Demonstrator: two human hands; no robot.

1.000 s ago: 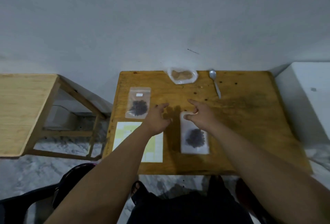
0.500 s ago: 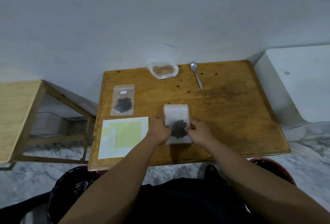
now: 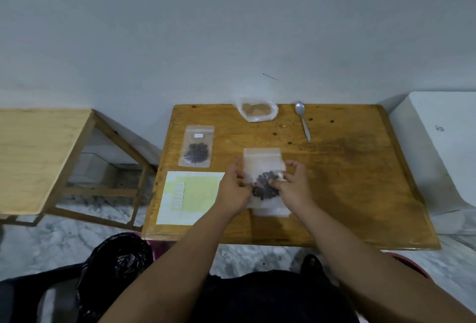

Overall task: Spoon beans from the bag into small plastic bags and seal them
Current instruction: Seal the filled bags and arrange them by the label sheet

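- Left hand (image 3: 233, 190) and right hand (image 3: 292, 186): both hands pinch the side edges of a small plastic bag (image 3: 262, 165) of dark beans (image 3: 265, 187), above the worktop (image 3: 347, 181) centre.
- Bean bag (image 3: 257, 111) and spoon (image 3: 302, 120): at the far edge.
- Filled bag (image 3: 197, 146): lying flat, left.

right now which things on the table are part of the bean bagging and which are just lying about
In use: held bag in left hand and right hand, filled bag, supply bag, spoon.
Lying about: label sheet, side table, black sack.
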